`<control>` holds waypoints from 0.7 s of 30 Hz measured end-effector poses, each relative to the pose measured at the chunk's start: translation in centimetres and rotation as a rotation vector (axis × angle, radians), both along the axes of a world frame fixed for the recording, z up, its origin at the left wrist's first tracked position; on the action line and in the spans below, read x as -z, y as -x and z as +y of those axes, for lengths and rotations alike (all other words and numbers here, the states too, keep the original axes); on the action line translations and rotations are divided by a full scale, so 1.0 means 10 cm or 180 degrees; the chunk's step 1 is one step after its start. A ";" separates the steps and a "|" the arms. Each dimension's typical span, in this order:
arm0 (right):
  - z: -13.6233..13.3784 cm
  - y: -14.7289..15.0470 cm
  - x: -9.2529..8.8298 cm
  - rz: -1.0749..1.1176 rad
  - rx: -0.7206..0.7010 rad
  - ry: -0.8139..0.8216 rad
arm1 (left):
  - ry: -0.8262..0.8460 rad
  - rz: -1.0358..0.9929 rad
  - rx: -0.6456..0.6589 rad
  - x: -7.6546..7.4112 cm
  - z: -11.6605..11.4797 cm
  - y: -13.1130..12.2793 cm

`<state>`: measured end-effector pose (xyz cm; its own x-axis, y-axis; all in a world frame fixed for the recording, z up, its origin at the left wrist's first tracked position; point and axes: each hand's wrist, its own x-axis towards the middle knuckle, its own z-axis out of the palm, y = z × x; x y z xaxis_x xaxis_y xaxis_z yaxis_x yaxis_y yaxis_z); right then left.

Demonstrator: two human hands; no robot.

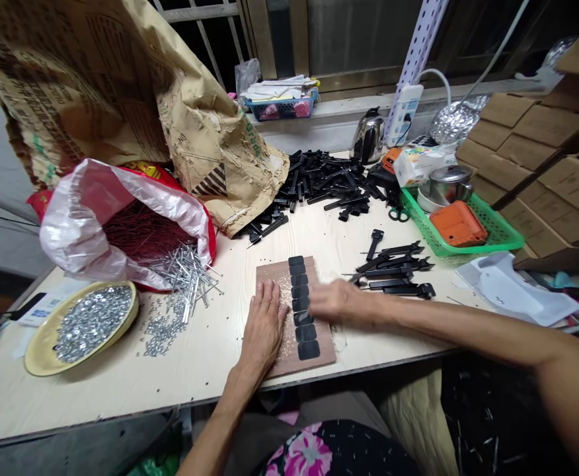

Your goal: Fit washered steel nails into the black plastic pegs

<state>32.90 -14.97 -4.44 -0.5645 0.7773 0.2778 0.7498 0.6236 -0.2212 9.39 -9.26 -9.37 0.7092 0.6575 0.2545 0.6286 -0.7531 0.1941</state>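
A thin brown board [274, 367] lies near the table's front edge, with a column of black rounded-square pieces [308, 349] along it. My left hand [266, 324] rests flat on the board's left side, fingers stretched out, holding nothing. Pale specks are scattered over the board beside it. At the right side of the column is my right hand [342, 301], blurred, its fingers curled in. Whatever it may hold is hidden. Several black plastic parts with long shafts [393, 271] lie just beyond that hand.
Left are a tilted yellow bowl [30, 354] of small metal pieces, loose metal pins [190, 277] and an open sack [76, 225]. A big paper bag [190, 132] and a black parts heap [319, 175] stand behind. Right are a green basket [498, 241] and stacked cardboard boxes [557, 158].
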 end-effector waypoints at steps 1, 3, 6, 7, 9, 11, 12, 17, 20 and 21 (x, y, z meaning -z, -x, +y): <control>-0.02 0.01 0.01 -0.0006 -0.0212 -0.0004 | 0.0016 0.0011 -0.0007 0.00 0.00 0.00; -0.03 0.00 0.02 0.0059 -0.0148 0.0001 | 0.0067 0.0033 -0.0025 -0.01 0.01 0.00; -0.01 -0.02 0.05 0.0117 0.0467 -0.0033 | 0.0137 0.0058 -0.0031 -0.03 0.01 -0.01; -0.02 -0.02 0.06 0.0060 0.0374 -0.0074 | 0.0140 0.0061 -0.0033 -0.03 0.01 -0.01; -0.08 0.02 0.07 -0.0069 0.0067 -0.0186 | 0.0139 0.0063 -0.0045 -0.04 0.00 -0.02; -0.15 0.09 0.08 -0.0129 -0.0054 -0.0270 | 0.0157 0.0078 -0.0054 -0.05 0.00 -0.03; -0.18 0.12 0.08 -0.0112 0.0008 -0.0285 | 0.0176 0.0090 -0.0056 -0.05 0.00 -0.03; -0.23 0.15 0.05 0.0106 0.0188 -0.0103 | 0.0192 0.0089 -0.0084 -0.05 -0.01 -0.03; -0.24 0.05 0.01 0.0234 0.0178 0.0073 | 0.0150 0.0036 -0.0076 -0.04 -0.02 -0.03; -0.24 0.01 0.00 0.0257 0.0238 0.0122 | 0.0142 0.0012 -0.0069 -0.04 -0.02 -0.02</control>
